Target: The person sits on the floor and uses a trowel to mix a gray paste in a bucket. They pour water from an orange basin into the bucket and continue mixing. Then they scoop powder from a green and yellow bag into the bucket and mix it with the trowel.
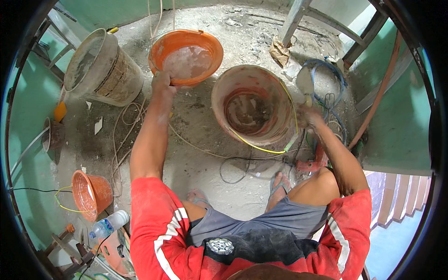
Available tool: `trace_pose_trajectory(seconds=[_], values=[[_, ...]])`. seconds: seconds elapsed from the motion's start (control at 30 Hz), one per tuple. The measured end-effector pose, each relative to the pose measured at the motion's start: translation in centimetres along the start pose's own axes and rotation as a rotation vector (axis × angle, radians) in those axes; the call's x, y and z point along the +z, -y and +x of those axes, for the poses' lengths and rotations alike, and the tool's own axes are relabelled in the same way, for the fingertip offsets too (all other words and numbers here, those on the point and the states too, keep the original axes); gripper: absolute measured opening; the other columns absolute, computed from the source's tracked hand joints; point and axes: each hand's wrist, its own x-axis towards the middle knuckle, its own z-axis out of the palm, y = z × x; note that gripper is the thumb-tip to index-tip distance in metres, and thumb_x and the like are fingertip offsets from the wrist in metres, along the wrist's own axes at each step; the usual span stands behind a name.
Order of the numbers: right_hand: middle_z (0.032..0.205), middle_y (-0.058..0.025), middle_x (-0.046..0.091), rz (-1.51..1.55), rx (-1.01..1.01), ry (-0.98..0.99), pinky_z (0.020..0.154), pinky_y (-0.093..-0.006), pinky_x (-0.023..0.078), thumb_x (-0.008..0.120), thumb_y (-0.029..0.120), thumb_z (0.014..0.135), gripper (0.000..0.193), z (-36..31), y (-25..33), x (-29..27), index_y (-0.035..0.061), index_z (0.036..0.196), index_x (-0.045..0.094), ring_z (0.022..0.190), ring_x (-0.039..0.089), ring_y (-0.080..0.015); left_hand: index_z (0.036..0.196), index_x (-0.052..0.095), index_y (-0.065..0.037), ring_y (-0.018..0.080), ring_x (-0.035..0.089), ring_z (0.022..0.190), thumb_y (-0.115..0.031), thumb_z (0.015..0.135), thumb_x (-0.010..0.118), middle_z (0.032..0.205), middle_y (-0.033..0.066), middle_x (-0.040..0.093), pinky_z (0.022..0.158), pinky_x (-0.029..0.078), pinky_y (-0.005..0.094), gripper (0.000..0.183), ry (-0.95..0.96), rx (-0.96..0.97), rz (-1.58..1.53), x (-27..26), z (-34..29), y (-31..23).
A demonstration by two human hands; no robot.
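My left hand is closed on the near-left rim of an orange bucket, which is tilted so its inside shows. Pale grey material lies in its bottom. To the right, my right hand is closed, slightly blurred, around the handle of a trowel. The trowel's pale, rounded blade points away from me. Between my hands stands a larger bucket with reddish-stained walls and a dark, wet-looking bottom. Its yellow-sleeved wire handle hangs along its right side, near my right hand.
A large, dirty whitish bucket leans at the far left. A small orange bucket and a plastic bottle lie nearer. Cords cross the floor; a blue hose coil and a red tool lie right. Ladder legs stand behind.
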Motion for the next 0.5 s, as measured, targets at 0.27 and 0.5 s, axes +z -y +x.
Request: trace_pose_trajectory(seconds=[0.27, 0.5], values=[[0.108, -0.0169, 0.068, -0.715, -0.255, -0.021, 0.083, -0.0397, 0.048, 0.06, 0.032, 0.087, 0.034, 4.5, -2.2, 3.1, 0.0025, 0.1, 0.071, 0.094, 0.065, -0.0254, 0.127, 0.039, 0.006, 0.0371, 0.063, 0.098, 0.01, 0.077, 0.051, 0.114, 0.0207, 0.053, 0.081, 0.06, 0.0488, 0.051, 0.059, 0.117, 0.082, 1.7, -3.3, -4.5], [0.113, -0.0218, 0.065, -1.233, -0.642, 0.062, 0.089, -0.0448, 0.05, 0.049, 0.042, 0.089, 0.044, 6.0, -2.3, 3.7, 0.007, 0.106, 0.069, 0.104, 0.062, -0.0394, 0.096, 0.05, 0.007, 0.0277, 0.062, 0.078, 0.009, 0.075, 0.054, 0.093, 0.0128, 0.054, 0.069, 0.059, 0.0465, 0.021, 0.018, 0.187, 0.094, 2.8, -8.0, -6.7]])
